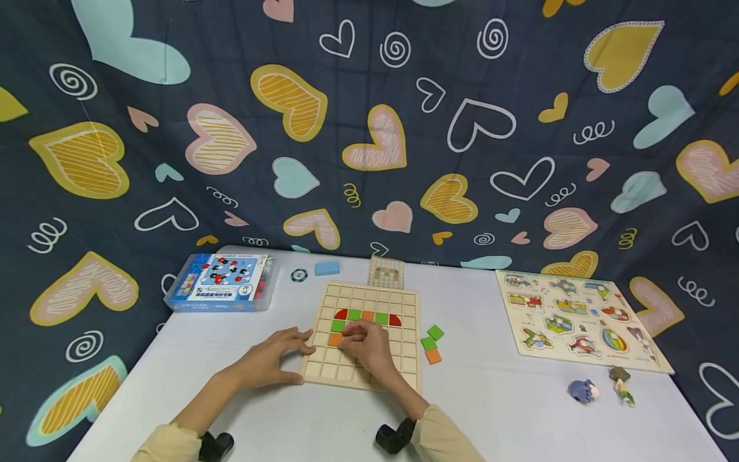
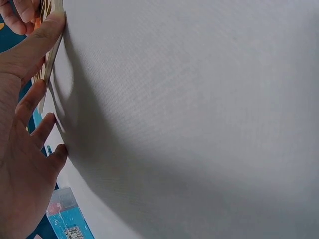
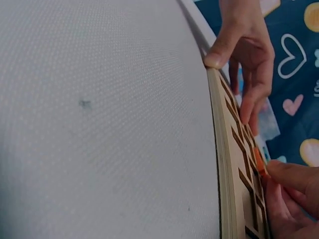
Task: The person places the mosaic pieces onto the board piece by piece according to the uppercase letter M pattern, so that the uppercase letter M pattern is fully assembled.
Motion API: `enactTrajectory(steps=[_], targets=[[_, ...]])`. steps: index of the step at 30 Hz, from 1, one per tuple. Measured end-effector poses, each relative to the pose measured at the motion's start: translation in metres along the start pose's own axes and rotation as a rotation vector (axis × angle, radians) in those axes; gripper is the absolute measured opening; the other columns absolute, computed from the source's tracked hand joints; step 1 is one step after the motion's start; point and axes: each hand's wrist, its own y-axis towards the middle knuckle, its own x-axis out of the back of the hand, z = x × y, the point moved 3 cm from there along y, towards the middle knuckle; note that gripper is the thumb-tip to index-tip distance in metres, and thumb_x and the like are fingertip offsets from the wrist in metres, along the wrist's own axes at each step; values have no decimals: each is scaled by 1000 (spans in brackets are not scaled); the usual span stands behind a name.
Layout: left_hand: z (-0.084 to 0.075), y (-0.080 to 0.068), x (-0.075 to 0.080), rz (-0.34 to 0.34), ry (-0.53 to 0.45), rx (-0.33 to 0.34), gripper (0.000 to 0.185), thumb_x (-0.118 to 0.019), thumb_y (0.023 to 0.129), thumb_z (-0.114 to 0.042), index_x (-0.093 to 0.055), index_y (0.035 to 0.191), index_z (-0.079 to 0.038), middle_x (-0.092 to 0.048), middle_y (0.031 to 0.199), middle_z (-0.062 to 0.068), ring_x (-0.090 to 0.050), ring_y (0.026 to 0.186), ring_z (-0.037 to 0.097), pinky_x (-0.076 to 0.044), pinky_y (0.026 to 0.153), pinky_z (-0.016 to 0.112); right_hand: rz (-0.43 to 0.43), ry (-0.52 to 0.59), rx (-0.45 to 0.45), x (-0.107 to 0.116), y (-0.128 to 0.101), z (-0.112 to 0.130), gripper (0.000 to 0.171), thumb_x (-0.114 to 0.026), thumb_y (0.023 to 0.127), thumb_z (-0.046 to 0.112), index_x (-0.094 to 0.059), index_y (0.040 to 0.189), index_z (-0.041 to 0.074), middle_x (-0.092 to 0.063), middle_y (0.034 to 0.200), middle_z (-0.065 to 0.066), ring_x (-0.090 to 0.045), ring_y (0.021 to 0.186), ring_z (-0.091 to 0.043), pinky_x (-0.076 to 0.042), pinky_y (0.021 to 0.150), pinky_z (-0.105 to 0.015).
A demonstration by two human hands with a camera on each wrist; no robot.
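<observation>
In the head view a wooden grid board [image 1: 364, 380] lies on the table, with red, green and orange tiles in some cells. My left hand [image 1: 268, 360] rests at its left side, thumb against the near corner and fingers spread along the edge. The left wrist view shows these fingers [image 2: 35, 102] fairly straight. Over the board, my right hand [image 1: 369, 346] pinches at an orange tile [image 1: 335, 339] below a green tile [image 1: 338, 326]. In the right wrist view its thumb and finger meet at orange [image 3: 259, 160]; the fingertips partly hide the piece.
Two green tiles [image 1: 428, 343] and an orange tile [image 1: 433, 356] lie right of the board. Behind it leans a pattern card [image 1: 385, 273]. A plastic box [image 1: 222, 279], a blue block [image 1: 327, 268], a round chip [image 1: 299, 275], a picture puzzle [image 1: 577, 321] and small figures [image 1: 583, 391] stand around.
</observation>
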Motion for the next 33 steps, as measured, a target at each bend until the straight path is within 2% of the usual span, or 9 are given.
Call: enactTrajectory(steps=[6, 11, 15, 20, 21, 25, 27, 28, 33], targets=[[1, 1, -3, 0, -10, 6, 47, -80, 75, -37, -66, 117, -22, -43, 147, 8, -32, 136, 42, -34, 99, 66, 27, 78, -15, 3, -2, -1, 20, -74, 78, -5, -67, 96, -8, -70, 91, -20, -70, 82, -32, -57, 69, -25], [0, 0, -4, -1, -8, 21, 47, -80, 74, -37, -66, 117, -23, -43, 148, 6, -32, 136, 41, -34, 100, 66, 36, 101, -67, 23, -7, -3, 21, -74, 80, -3, -66, 98, -8, -70, 91, -19, -70, 83, -30, -57, 71, -24], [-2, 0, -2, -6, -6, 23, 48, -80, 73, -38, -66, 116, -23, -43, 148, 7, -32, 136, 41, -34, 99, 66, 14, 108, -107, 49, -11, -9, 23, -72, 81, -3, -65, 102, -10, -69, 95, -21, -69, 87, -31, -57, 73, -26], [-3, 0, 0, -3, -4, 17, 48, -80, 73, -39, -66, 116, -23, -43, 148, 7, -31, 136, 42, -34, 98, 67, -73, 125, -169, 86, -18, -16, 23, -71, 81, -6, -65, 103, -9, -69, 96, -22, -69, 89, -31, -57, 72, -24], [-3, 0, 0, -2, -4, 17, 48, -80, 73, -40, -66, 116, -23, -43, 148, 7, -31, 136, 43, -34, 98, 67, -93, 117, -181, 94, -19, -18, 23, -71, 81, -6, -65, 102, -8, -69, 96, -22, -69, 86, -30, -56, 65, -23], [-3, 0, -1, 0, -5, 17, 48, -80, 73, -40, -66, 116, -23, -43, 148, 8, -32, 136, 42, -34, 99, 66, -128, 62, -190, 126, -24, -25, 22, -71, 81, -7, -67, 103, -6, -69, 99, -21, -69, 85, -25, -55, 65, -20], [-3, 0, -1, -1, -6, 16, 48, -80, 73, -40, -66, 116, -23, -43, 148, 8, -32, 135, 43, -34, 99, 66, -127, 35, -179, 142, -25, -31, 22, -71, 82, -5, -67, 104, -5, -68, 103, -21, -68, 86, -21, -55, 67, -19], [-3, 0, -1, -2, -4, 13, 48, -80, 73, -40, -66, 116, -23, -43, 148, 8, -32, 135, 43, -34, 99, 66, -118, 26, -164, 150, -25, -35, 23, -70, 82, -6, -66, 105, -6, -67, 105, -23, -68, 88, -20, -55, 75, -20], [-1, 0, -1, -2, -2, 14, 48, -80, 73, -39, -66, 116, -23, -43, 148, 8, -31, 136, 43, -34, 99, 66, -15, -30, -94, 181, -22, -50, 27, -68, 84, -5, -63, 110, -8, -65, 109, -26, -68, 91, -21, -54, 76, -20]])
